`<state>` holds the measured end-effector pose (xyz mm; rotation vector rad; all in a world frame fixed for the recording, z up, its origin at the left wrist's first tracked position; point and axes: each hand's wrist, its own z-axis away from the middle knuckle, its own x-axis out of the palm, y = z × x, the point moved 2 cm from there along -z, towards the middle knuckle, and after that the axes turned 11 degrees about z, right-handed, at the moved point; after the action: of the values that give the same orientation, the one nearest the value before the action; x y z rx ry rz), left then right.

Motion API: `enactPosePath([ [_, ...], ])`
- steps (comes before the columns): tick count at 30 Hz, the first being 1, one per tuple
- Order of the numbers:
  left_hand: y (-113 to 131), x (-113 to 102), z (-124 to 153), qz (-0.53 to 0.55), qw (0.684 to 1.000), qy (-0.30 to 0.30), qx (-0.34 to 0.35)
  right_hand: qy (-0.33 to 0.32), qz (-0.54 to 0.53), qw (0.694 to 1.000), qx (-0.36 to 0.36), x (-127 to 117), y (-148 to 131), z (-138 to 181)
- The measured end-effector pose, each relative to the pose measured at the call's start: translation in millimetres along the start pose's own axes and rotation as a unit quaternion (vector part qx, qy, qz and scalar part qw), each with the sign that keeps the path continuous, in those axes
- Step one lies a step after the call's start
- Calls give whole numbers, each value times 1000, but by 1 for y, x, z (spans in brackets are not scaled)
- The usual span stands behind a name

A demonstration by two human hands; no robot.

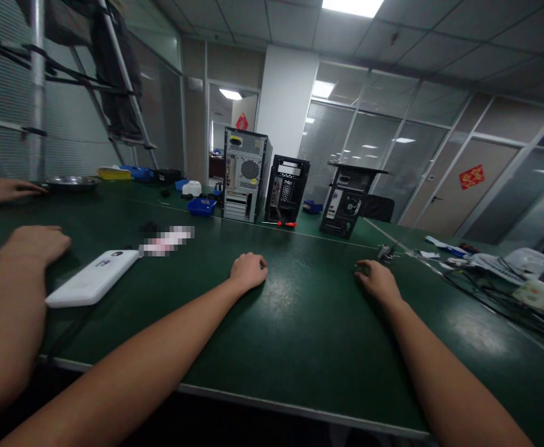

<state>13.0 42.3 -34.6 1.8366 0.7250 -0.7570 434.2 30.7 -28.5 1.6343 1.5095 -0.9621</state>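
My left hand [248, 270] rests on the green table [309, 335] as a loose fist, with nothing showing in it. My right hand [377, 279] lies on the table further right with its fingers curled under. Whether they grip anything is hidden. A small metal part [384, 251] lies just beyond its fingertips. A white flat device [95, 278] lies to the left of my left hand, well apart from it.
Another person's forearm and closed hand [33, 243] rest at the left, and a second hand [2, 189] lies near a metal bowl [71, 182]. Three computer cases [244, 174] stand mid-table beside a red screwdriver [285, 223] and blue bins [202, 206]. Cables [509, 279] pile at the right. Legs stand on a ladder [118, 93].
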Motion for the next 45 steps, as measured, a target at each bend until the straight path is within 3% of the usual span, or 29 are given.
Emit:
enactPosePath([
  [5,9,5,-2,73,994,-43,68,33,-80,986,-143,-28,-80,6],
  [9,27,7,6,161,962,-131,180,39,-139,953,-267,-49,-146,25],
  [14,39,8,16,175,939,-165,248,27,-165,914,-370,-64,-195,47],
  [21,37,7,14,132,943,-154,265,7,-177,905,-386,-60,-200,51],
  [27,17,5,0,77,983,-48,159,-29,-131,958,-254,-37,-173,36],
  [30,3,1,-6,85,991,-31,96,-30,-133,976,-168,-28,-154,30],
  [33,1,0,-7,117,991,-46,56,-37,-134,981,-136,-27,-149,29],
  [40,33,7,9,233,954,-156,110,-15,-104,957,-271,-48,-194,46],
  [45,38,9,13,216,951,-163,149,14,-53,946,-320,-59,-211,55],
])
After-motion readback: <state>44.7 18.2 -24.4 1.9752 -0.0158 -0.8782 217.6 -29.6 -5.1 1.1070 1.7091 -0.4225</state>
